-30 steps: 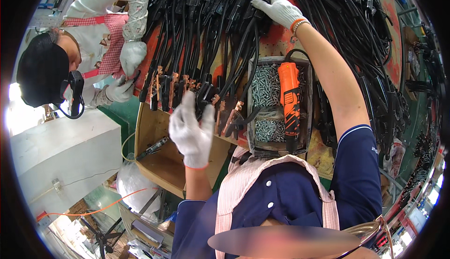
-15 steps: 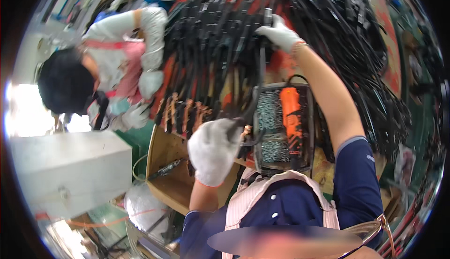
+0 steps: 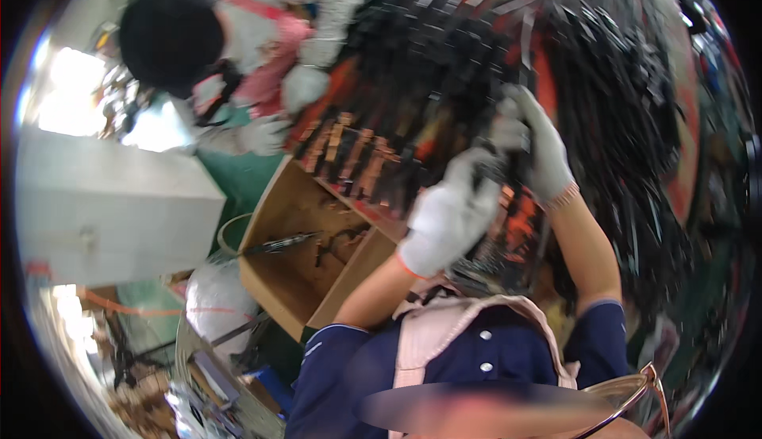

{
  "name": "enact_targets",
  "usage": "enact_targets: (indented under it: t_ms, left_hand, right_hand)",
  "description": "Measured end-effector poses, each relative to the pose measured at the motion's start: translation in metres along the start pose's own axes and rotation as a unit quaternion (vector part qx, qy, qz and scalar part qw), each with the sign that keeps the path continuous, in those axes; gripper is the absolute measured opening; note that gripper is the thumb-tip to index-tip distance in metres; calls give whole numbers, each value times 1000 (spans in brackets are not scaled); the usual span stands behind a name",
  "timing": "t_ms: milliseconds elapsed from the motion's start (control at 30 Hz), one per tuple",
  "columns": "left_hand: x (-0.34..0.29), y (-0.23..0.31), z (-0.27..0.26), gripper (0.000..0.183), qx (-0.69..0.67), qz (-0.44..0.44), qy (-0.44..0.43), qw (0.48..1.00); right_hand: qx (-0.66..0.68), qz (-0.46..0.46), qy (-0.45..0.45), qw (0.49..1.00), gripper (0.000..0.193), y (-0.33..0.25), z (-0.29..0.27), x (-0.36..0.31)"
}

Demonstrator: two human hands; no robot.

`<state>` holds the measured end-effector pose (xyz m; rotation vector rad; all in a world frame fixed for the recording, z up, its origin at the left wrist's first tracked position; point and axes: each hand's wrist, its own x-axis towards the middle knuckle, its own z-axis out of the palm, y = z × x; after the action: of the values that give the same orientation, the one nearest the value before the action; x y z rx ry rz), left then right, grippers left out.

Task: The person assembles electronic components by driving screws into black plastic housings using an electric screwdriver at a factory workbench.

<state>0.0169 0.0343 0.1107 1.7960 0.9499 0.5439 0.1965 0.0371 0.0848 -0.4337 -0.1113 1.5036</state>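
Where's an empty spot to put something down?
The white surface at far left looks bare, across a green gap from the cardboard box. Inside that box, some bottom shows around the grey tool and small scraps. It's crowded where black cables and copper-coloured ends lie packed, and around the left hand and right hand; blur hides details there.

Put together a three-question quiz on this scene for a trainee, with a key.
1. True or false: the person's left hand and right hand are both gloved.

2. Where is the open cardboard box?
A) Left of both hands
B) Right of both hands
C) Between the hands

3. Fill in the colour: the metal pieces lying in a row beyond the box are ____-coloured.

Key: 1 true; 2 A; 3 copper.
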Motion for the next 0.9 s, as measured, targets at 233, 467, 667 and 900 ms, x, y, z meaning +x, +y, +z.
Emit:
enact_targets:
  t_ms: [233,467,667,900]
  left_hand:
    - [5,-11,4,46,61,117,14,991]
    - [16,-9,26,43,93,249,124,956]
    - [19,-17,47,36,80,265,107,955]
    - [25,14,47,41,138,297,156,932]
  right_hand:
    - [-59,-59,81,993,19,-16,8,25]
    - [-108,-163,82,977,10,-10,8,-7]
    - [-167,-251,133,944,19,-9,29,-51]
    - [-108,-235,110,960,25,-4,20,-53]
